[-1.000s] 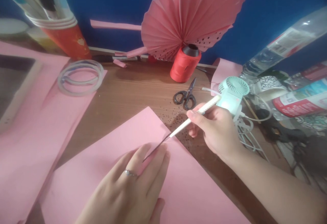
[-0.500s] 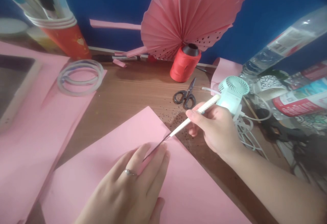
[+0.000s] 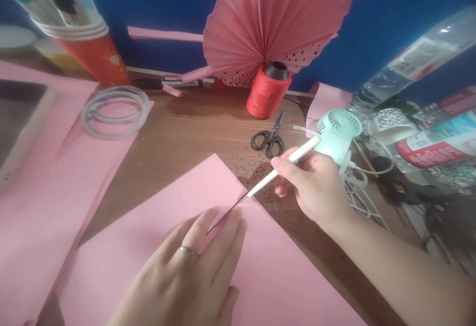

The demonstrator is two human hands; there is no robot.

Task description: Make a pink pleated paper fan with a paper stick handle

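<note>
Left hand (image 3: 186,271) flat on paper sheet (image 3: 282,276); scissors (image 3: 268,139) behind sheet; thread spool (image 3: 267,90) behind scissors.

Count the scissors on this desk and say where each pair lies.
1. The black scissors lie on the bare wood in front of the red thread spool, beyond the right hand. More could be hidden in the clutter at the right edge.

Single head-worn view looks forward and down, close over the wooden desk (image 3: 193,133).

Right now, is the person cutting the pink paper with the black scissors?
No, the black scissors lie untouched on the table; the right hand holds a white-handled tool.
</note>
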